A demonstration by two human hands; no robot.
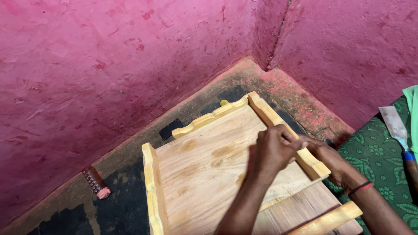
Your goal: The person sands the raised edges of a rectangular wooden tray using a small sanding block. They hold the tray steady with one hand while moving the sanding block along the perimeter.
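Head view: wooden tray [204, 169] on the floor.
Left hand [271, 150]: grip pinching the scalloped rail [287, 135] at 3 o'clock.
Right hand [333, 161]: grip curled on the rail's outer face.
Chisel [398, 130]: far right.

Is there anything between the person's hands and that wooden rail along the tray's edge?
Nothing visible. The left hand rests over the rail from the inside and the right hand touches it from the outside. The tray around them carries nothing else there.
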